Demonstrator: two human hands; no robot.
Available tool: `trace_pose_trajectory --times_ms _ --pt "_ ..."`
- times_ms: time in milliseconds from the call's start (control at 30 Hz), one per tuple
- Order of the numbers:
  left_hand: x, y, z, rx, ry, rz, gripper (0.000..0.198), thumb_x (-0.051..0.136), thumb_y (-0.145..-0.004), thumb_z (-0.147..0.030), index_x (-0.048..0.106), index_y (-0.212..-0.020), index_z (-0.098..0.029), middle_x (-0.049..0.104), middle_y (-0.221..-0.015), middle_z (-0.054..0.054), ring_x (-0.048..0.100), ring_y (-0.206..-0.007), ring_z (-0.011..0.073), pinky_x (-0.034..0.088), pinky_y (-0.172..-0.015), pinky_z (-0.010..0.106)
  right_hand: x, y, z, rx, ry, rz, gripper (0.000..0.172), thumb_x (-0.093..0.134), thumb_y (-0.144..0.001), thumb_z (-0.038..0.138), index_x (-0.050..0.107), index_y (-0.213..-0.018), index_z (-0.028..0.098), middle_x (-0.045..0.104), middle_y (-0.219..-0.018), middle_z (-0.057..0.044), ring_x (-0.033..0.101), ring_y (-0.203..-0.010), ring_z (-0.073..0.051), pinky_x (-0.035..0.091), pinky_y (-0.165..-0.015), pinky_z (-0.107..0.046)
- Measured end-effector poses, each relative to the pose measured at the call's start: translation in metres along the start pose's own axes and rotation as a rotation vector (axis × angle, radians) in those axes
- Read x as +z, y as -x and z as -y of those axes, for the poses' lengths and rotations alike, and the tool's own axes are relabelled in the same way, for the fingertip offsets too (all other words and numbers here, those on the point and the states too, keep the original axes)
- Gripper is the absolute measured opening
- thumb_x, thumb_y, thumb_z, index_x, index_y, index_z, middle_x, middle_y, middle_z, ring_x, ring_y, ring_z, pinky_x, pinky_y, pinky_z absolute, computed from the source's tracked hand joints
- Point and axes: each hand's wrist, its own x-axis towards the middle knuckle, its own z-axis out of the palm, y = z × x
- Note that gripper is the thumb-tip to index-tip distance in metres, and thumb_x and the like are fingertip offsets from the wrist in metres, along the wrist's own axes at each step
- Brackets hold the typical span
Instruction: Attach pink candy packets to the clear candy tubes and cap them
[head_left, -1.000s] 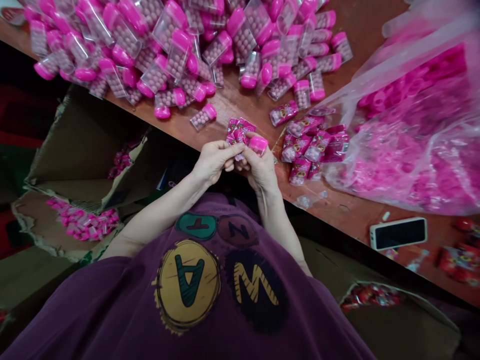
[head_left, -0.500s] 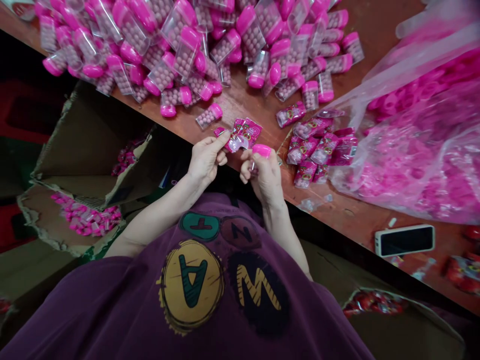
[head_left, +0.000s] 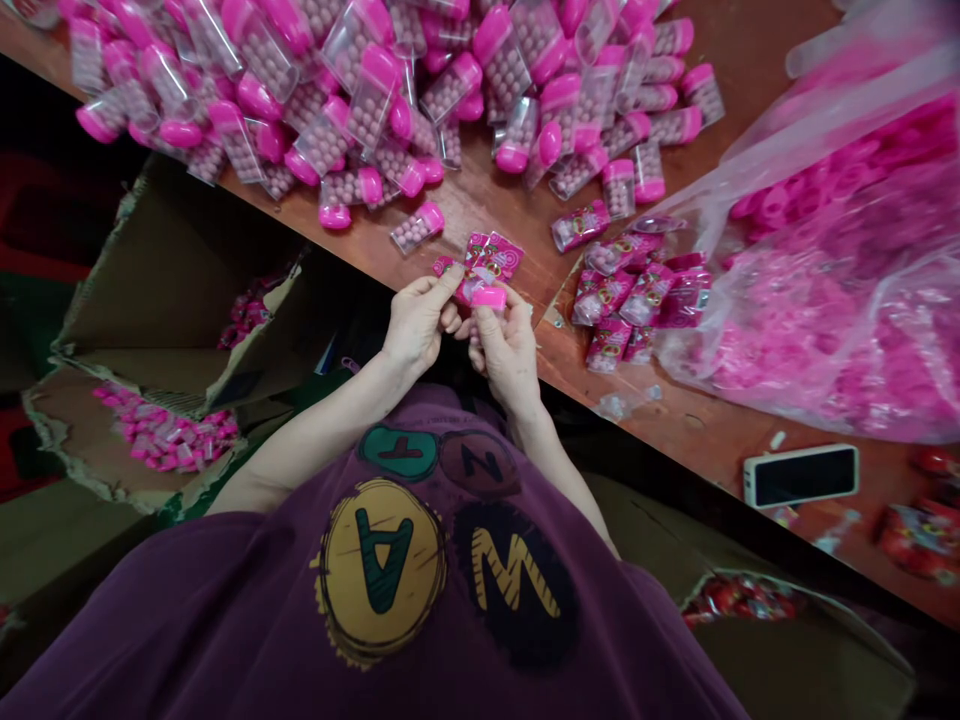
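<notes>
pink-capped clear tubes point(head_left: 322, 100) lie heaped on the brown wooden counter point(head_left: 750, 60), just above the hands. the left hand point(head_left: 420, 325) pinches a small pink packet point(head_left: 444, 265) between thumb and fingers. the right hand point(head_left: 508, 355) grips a pink cap point(head_left: 489, 297) in its fingertips, close against more packets point(head_left: 491, 258). loose packets point(head_left: 634, 300) sit on the counter to the right, beside a clear plastic bag point(head_left: 840, 270) of pink pieces and a phone point(head_left: 801, 476).
</notes>
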Motion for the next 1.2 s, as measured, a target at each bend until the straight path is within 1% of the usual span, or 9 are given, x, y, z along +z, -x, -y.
trace_pose_trajectory --times_ms 133,333,567,700,800,933,1067,1133,1200 --pt "-0.002 0.0 0.002 0.003 -0.026 0.016 0.06 0.09 -0.079 -0.056 0.044 -0.063 -0.022 0.041 -0.044 -0.01 0.037 -0.037 0.0036 0.03 -0.04 0.023 -0.003 0.001 0.003 0.055 0.015 0.1 0.063 0.071 -0.093 0.066 0.046 -0.139 0.032 0.06 -0.07 0.009 0.038 -0.043 -0.006 0.026 -0.034 -0.019" --pt "-0.005 0.008 -0.001 -0.044 -0.041 0.119 0.055 0.09 -0.082 -0.049 0.048 -0.061 -0.02 0.045 -0.045 -0.008 0.042 -0.039 0.0047 0.032 -0.042 0.022 -0.009 -0.007 -0.007 -0.059 0.158 0.048 0.06 0.074 -0.091 0.065 0.051 -0.138 0.034 0.066 -0.086 0.002 0.059 -0.061 -0.012 0.054 -0.053 -0.027" --pt "-0.016 0.006 -0.005 -0.245 -0.054 0.337 0.051 0.093 -0.079 -0.046 0.058 -0.058 -0.015 0.042 -0.045 -0.007 0.035 -0.04 0.0016 0.027 -0.042 0.018 -0.019 -0.002 -0.001 -0.254 0.546 0.069 0.059 0.071 -0.095 0.059 0.056 -0.145 0.032 0.069 -0.123 -0.007 0.067 -0.08 -0.018 0.064 -0.078 -0.039" --pt "-0.024 0.003 -0.01 -0.262 -0.025 0.451 0.049 0.102 -0.063 -0.047 0.066 -0.065 -0.013 0.051 -0.051 -0.004 0.036 -0.041 0.0011 0.025 -0.041 0.017 -0.018 -0.001 0.003 -0.15 0.442 0.197 0.066 0.07 -0.096 0.061 0.05 -0.152 0.034 0.069 -0.095 -0.002 0.059 -0.06 -0.015 0.059 -0.06 -0.034" --pt "-0.026 0.003 -0.014 -0.233 -0.044 0.444 0.046 0.1 -0.067 -0.044 0.067 -0.065 -0.013 0.048 -0.05 -0.005 0.037 -0.041 0.0018 0.027 -0.042 0.017 -0.016 -0.002 -0.001 -0.06 0.268 0.227 0.074 0.07 -0.093 0.067 0.044 -0.155 0.035 0.062 -0.079 0.003 0.055 -0.054 -0.013 0.056 -0.053 -0.031" --pt "-0.027 0.002 -0.016 -0.185 -0.059 0.388 0.044 0.094 -0.077 -0.039 0.063 -0.062 -0.013 0.046 -0.049 -0.006 0.037 -0.041 0.0017 0.029 -0.044 0.018 -0.016 0.004 -0.009 -0.106 0.281 0.227 0.083 0.069 -0.096 0.064 0.031 -0.162 0.033 0.071 -0.094 -0.002 0.07 -0.077 -0.018 0.067 -0.078 -0.04" --pt "-0.026 0.004 -0.013 -0.223 -0.07 0.433 0.044 0.093 -0.078 -0.045 0.066 -0.069 -0.011 0.055 -0.052 -0.004 0.036 -0.04 0.0011 0.029 -0.044 0.018 -0.018 0.01 -0.011 -0.182 0.404 0.151 0.075 0.06 -0.102 0.061 0.03 -0.163 0.031 0.067 -0.135 -0.012 0.073 -0.111 -0.024 0.064 -0.102 -0.047" --pt "-0.026 0.005 -0.01 -0.247 -0.087 0.43 0.043 0.092 -0.079 -0.048 0.071 -0.079 -0.01 0.063 -0.057 -0.001 0.037 -0.04 0.001 0.027 -0.043 0.018 -0.017 0.011 -0.01 -0.17 0.382 0.133 0.073 0.059 -0.102 0.062 0.032 -0.163 0.031 0.066 -0.137 -0.012 0.072 -0.109 -0.024 0.065 -0.097 -0.045" --pt "-0.027 0.008 -0.008 -0.256 -0.101 0.426 0.044 0.091 -0.079 -0.049 0.072 -0.084 -0.009 0.067 -0.06 0.002 0.038 -0.04 0.0014 0.025 -0.042 0.018 -0.016 0.011 -0.009 -0.104 0.322 0.162 0.073 0.056 -0.102 0.063 0.03 -0.163 0.032 0.071 -0.118 -0.008 0.072 -0.089 -0.021 0.066 -0.08 -0.04"
